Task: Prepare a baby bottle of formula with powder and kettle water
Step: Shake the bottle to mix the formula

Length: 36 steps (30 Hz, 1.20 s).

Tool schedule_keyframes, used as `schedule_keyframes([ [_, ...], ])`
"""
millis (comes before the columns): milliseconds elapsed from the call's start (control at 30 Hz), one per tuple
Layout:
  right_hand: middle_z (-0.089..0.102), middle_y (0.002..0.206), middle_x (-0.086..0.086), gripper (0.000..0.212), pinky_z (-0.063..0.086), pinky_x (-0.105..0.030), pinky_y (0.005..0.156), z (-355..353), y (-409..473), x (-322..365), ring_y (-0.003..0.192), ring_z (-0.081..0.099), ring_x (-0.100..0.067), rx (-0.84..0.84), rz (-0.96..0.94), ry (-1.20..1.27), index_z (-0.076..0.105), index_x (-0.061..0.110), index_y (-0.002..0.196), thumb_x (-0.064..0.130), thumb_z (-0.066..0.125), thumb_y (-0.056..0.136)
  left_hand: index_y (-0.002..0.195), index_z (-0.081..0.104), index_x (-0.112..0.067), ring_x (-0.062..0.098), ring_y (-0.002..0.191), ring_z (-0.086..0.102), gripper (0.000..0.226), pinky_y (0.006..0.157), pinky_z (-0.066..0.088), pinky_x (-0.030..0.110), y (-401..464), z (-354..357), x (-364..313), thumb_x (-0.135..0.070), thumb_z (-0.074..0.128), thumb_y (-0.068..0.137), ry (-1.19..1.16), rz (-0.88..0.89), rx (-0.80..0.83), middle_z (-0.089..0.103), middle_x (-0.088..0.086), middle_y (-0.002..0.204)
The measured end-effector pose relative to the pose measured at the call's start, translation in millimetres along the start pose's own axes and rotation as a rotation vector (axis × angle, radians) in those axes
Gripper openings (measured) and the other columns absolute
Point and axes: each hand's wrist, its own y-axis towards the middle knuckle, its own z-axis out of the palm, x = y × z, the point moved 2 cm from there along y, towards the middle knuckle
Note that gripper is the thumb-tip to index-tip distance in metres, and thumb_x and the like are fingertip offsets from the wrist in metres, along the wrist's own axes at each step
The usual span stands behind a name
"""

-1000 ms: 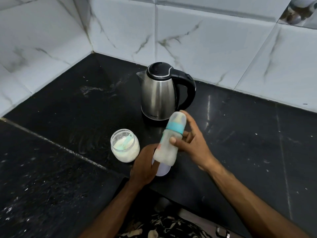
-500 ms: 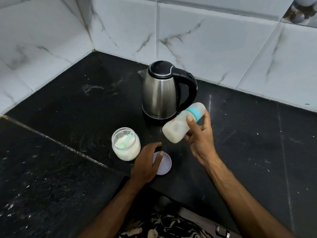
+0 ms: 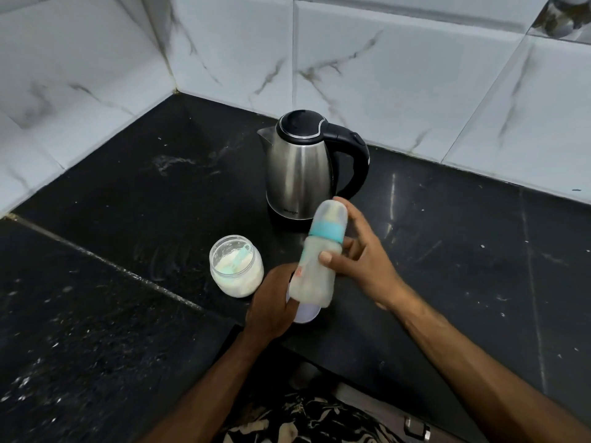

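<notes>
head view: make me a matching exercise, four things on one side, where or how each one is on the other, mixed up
1 kettle
2 powder jar
3 baby bottle
4 lilac lid

a gripped in the right hand, off the counter
b open, pale scoop inside
c flat on the counter under the left hand
d standing nearest the wall, lid shut

Pairs: 1-d, 2-b, 3-a, 4-c

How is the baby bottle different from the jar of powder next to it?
The baby bottle is tall, narrow and capped with a teal ring; the jar is short, wide and open, a scoop inside. The bottle is held tilted in the right hand; the jar stands upright on the counter. Both are see-through with whitish contents.
</notes>
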Motion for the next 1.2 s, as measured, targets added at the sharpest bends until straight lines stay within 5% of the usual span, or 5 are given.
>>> schedule_keyframes([
  [567, 0.073, 0.103, -0.001, 0.066, 0.061, -0.041, 0.07, -23, 13, 0, 0.095, 0.072, -0.024, -0.397, -0.048, 0.328, 0.041, 0.032, 0.139, 0.019, 0.071, 0.082, 0.128, 0.058, -0.015, 0.01, 0.118, 0.055, 0.048, 0.101, 0.043, 0.027, 1, 2, -1, -0.049, 0.042, 0.098, 0.031, 0.042, 0.005, 0.061, -0.004, 0.127],
  [733, 0.065, 0.123, -0.02, 0.083, 0.06, -0.037, 0.075, -7, -5, -17, 0.103, 0.071, -0.032, -0.007, 0.054, -0.055, 0.037, 0.039, 0.141, 0.009, 0.08, 0.077, 0.13, 0.045, -0.057, 0.028, 0.124, 0.054, 0.032, 0.108, 0.038, 0.037, 3, 4, 0, -0.055, 0.036, 0.099, -0.026, 0.044, 0.153, 0.059, 0.013, 0.13],
  [900, 0.076, 0.096, 0.001, 0.076, 0.062, -0.039, 0.069, -25, 11, -4, 0.09, 0.073, -0.021, -0.389, -0.035, 0.256, 0.034, 0.024, 0.146, 0.018, 0.069, 0.079, 0.127, 0.059, -0.013, 0.005, 0.117, 0.052, 0.046, 0.102, 0.037, 0.017, 1, -1, -4, -0.045, 0.043, 0.098, 0.026, 0.027, 0.027, 0.06, -0.006, 0.126],
  [1100, 0.061, 0.126, -0.023, 0.083, 0.06, -0.037, 0.075, -13, -3, -18, 0.101, 0.071, -0.031, -0.028, 0.056, -0.046, 0.04, 0.042, 0.14, 0.011, 0.084, 0.076, 0.132, 0.054, -0.01, 0.016, 0.13, 0.048, 0.066, 0.112, 0.033, 0.031, 1, 2, 0, -0.062, 0.036, 0.095, -0.022, 0.015, 0.174, 0.052, 0.007, 0.139],
  [1200, 0.068, 0.118, -0.019, 0.076, 0.061, -0.043, 0.073, -22, 7, -10, 0.097, 0.072, -0.029, -0.278, 0.003, 0.162, 0.04, 0.033, 0.141, 0.015, 0.077, 0.077, 0.128, 0.058, -0.011, 0.012, 0.118, 0.054, 0.052, 0.104, 0.036, 0.019, 1, -1, -4, -0.049, 0.041, 0.096, 0.025, 0.016, 0.042, 0.06, 0.0, 0.128],
])
